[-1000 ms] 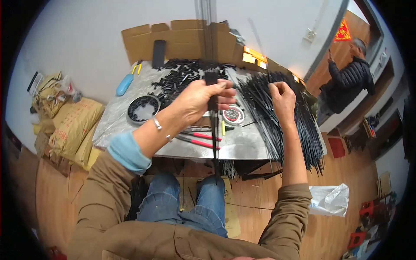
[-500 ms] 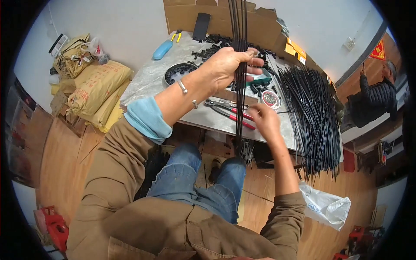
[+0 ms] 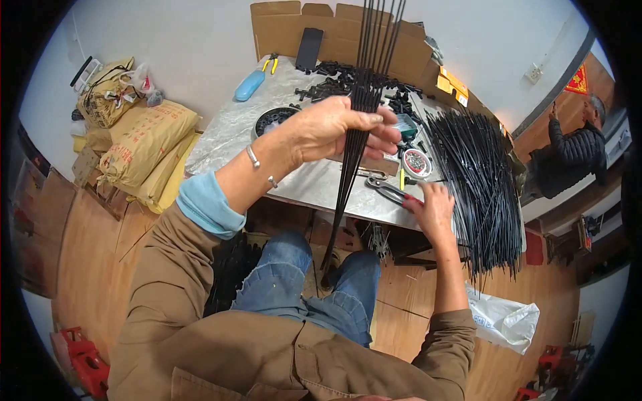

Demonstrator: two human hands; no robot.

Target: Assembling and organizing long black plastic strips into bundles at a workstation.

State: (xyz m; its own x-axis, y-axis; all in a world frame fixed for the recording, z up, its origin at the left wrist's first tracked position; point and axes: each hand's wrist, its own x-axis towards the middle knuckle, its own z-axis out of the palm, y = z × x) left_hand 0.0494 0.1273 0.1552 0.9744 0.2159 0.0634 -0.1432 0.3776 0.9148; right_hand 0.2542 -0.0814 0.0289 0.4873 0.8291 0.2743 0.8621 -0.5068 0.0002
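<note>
One bundle of thin black rods [image 3: 366, 90], overlapping beyond counting, crosses the front edge of the table [image 3: 221, 137], long axis steep: fanned end up and rightward, gathered end down and leftward. The left hand [image 3: 341, 131] pinches it, thumb against fingers. The right hand [image 3: 436, 208] meets one pair of red-handled pliers [image 3: 386, 188] near the table's front edge; cannot tell whether it grips. One pile of black rods [image 3: 478, 187] covers the table's right side.
</note>
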